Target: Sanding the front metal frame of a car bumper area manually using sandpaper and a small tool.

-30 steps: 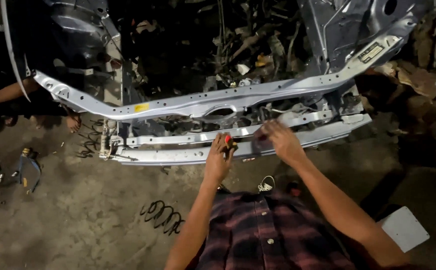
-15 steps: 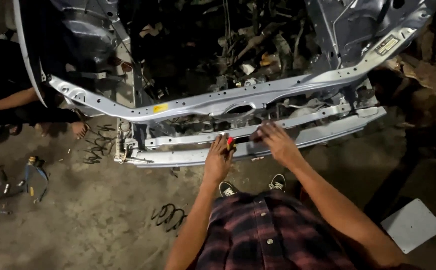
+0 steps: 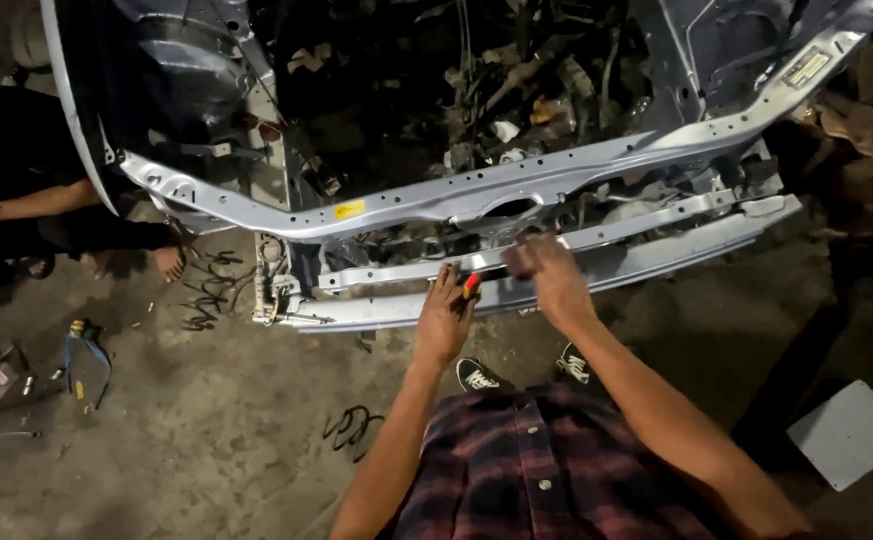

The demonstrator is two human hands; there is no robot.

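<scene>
Far on the left I see another person's arm and bare foot by the dark floor. Near them lie small tools and black bent wires. Next comes the big silver car frame, which runs across the view from left to right. On its top bar, left of the middle, sits a small yellow sticker shaped like a little box. Below the top bar are two more silver bars, and the lowest silver bar is long and flat. My left hand rests on that bar near its middle. Its grip is closed around a small tool with a red handle, and the red tip pokes out by my fingers. My right hand is just beside it, laid on the same bars. It looks blurry, so I cannot tell if its grip is closed or apart. Far up on the right end of the top bar is a long white label. Low on the right, a flat grey square plate lies on the floor.
</scene>
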